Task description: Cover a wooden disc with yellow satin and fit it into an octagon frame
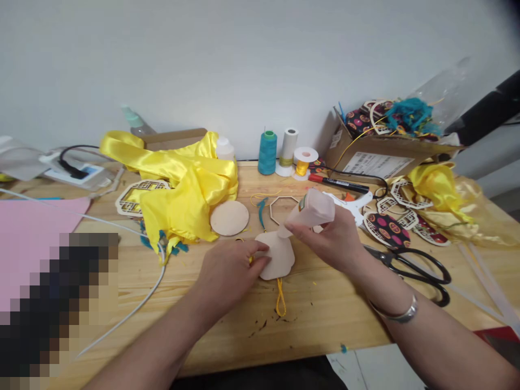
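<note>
Bottle [314, 205] tipped down toward a wooden panel [277, 257]

The bottle lies steeply aslant, its long axis running from the base, high on the right, down to the narrow nozzle on the left. The nozzle points at the panel's far right edge; whether it touches cannot be told. The panel lies flat on the tabletop [227, 336], about as wide as it is deep. A yellow cord loop [280, 299] runs from its near edge toward the person, and a blue-green tassel [262, 213] lies beyond its far edge.

The right grip [335, 241] is clamped around the bottle, the forearm coming in from the lower right with a silver bracelet [400, 311] at the wrist. The left grip [227, 268] comes from the lower left, back of the hand up, thumb and forefinger touching the panel's left side; whether they pinch it cannot be told.

A round wooden disc [229, 218] lies just beyond the left hand, beside yellow cloth [187, 187]. An octagonal frame [273, 210] lies behind the panel. Scissors [396, 265] rest to the right of the right forearm. Farther back stand thread spools [267, 156] and a cardboard box [345, 157].
</note>
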The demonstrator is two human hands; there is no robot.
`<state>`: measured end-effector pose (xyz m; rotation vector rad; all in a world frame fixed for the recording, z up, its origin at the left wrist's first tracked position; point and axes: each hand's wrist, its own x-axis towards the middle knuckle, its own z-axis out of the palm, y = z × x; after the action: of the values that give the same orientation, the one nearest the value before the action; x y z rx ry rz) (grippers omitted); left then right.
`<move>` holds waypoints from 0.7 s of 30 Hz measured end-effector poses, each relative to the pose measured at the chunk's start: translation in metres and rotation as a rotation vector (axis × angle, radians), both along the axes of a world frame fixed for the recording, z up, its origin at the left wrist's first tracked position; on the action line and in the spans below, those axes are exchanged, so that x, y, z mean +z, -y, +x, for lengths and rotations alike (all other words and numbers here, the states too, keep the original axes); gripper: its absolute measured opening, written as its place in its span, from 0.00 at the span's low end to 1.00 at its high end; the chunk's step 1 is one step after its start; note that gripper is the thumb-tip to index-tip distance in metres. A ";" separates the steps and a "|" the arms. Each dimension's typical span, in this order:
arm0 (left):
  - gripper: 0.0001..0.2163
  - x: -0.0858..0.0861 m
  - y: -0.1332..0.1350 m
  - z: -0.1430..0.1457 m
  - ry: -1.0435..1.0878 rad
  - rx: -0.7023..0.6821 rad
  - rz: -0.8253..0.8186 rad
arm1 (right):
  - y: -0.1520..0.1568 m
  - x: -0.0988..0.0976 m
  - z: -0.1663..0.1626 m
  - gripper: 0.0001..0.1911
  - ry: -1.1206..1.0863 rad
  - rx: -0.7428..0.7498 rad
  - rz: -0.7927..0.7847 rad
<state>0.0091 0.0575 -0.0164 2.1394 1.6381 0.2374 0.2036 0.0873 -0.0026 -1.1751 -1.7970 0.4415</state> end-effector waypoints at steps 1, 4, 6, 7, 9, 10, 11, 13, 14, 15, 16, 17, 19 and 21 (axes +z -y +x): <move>0.13 0.000 0.000 0.000 -0.001 -0.001 -0.001 | 0.000 0.000 0.001 0.08 0.007 0.000 -0.009; 0.14 0.000 0.000 0.000 0.000 -0.001 -0.003 | 0.001 0.001 0.004 0.08 0.035 0.004 -0.031; 0.14 0.000 0.000 0.001 0.001 0.000 -0.003 | 0.002 0.001 0.007 0.08 0.064 0.004 -0.043; 0.14 0.000 0.000 0.001 0.003 0.002 -0.002 | 0.002 0.002 0.008 0.08 0.080 0.005 -0.047; 0.14 -0.001 0.000 0.001 0.007 0.005 -0.005 | 0.003 0.004 0.009 0.07 0.115 0.013 -0.050; 0.14 -0.001 0.000 0.001 0.007 0.008 -0.006 | 0.004 0.005 0.010 0.07 0.130 0.023 -0.051; 0.14 -0.001 -0.001 0.000 0.005 0.009 -0.007 | 0.004 0.006 0.011 0.07 0.141 0.037 -0.055; 0.14 -0.001 0.000 0.000 -0.002 0.012 -0.003 | 0.005 0.008 0.011 0.07 0.148 0.074 -0.074; 0.14 -0.001 0.000 0.000 -0.004 0.012 -0.001 | 0.005 0.008 0.012 0.07 0.147 0.097 -0.087; 0.14 -0.001 0.000 0.000 -0.004 0.013 0.001 | 0.006 0.008 0.012 0.07 0.144 0.117 -0.098; 0.14 -0.001 0.000 0.000 -0.003 0.012 0.000 | 0.006 0.009 0.013 0.08 0.143 0.133 -0.106; 0.14 -0.001 0.000 0.000 -0.003 0.012 0.000 | 0.007 0.009 0.013 0.08 0.143 0.145 -0.113; 0.14 -0.001 0.000 0.000 -0.003 0.013 0.001 | 0.008 0.008 0.013 0.09 0.146 0.165 -0.119; 0.14 -0.002 0.000 0.000 -0.004 0.011 0.002 | 0.009 0.009 0.013 0.09 0.143 0.182 -0.128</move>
<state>0.0092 0.0572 -0.0180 2.1340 1.6535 0.2380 0.2167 0.0787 0.0061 -1.1592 -2.0343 0.5981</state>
